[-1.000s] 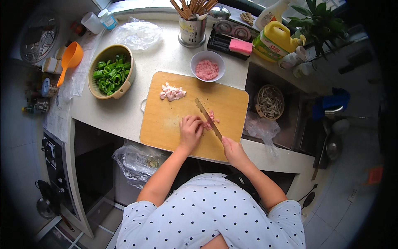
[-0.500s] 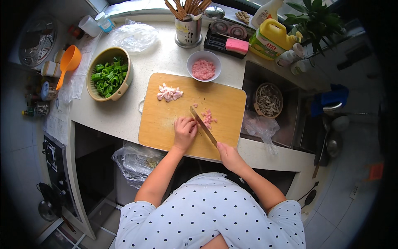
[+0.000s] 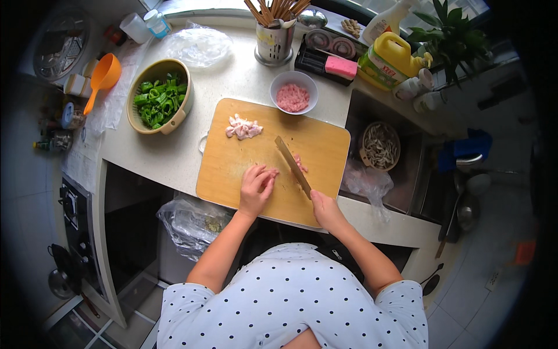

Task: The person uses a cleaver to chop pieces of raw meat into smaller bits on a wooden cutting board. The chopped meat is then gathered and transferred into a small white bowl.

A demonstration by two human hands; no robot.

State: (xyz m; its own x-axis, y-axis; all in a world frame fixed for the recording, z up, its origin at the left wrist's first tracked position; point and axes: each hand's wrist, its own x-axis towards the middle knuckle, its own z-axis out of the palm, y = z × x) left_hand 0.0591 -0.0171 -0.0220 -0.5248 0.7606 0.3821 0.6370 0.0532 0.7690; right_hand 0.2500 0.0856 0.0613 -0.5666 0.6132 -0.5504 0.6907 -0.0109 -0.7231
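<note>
My right hand (image 3: pixel 327 210) grips the handle of a kitchen knife (image 3: pixel 292 166), whose broad blade slants up and left over the wooden cutting board (image 3: pixel 226 168). Small diced pink meat (image 3: pixel 301 165) lies beside the blade, partly hidden by it. To the left of the knife, my left hand (image 3: pixel 256 189) has its fingers bent and pressed on a small piece of pink meat (image 3: pixel 273 172), apart from the blade. Pale, fatty meat pieces (image 3: pixel 243 127) sit in a heap near the board's upper left. Just beyond the board, a white bowl (image 3: pixel 314 93) holds minced pink meat (image 3: pixel 292 98).
Left of the board stands a beige basket (image 3: pixel 132 107) of cut green peppers (image 3: pixel 160 100). A utensil holder (image 3: pixel 274 43), a black rack with a pink sponge (image 3: pixel 341 67) and a yellow jug (image 3: pixel 388 55) line the back. At right, the sink (image 3: pixel 407 192) contains a bowl of greyish strips (image 3: pixel 381 146).
The knife has shifted right, away from my left fingers, and now covers part of the diced meat. My left hand has opened slightly around the meat piece. The whole view has shifted a little.
</note>
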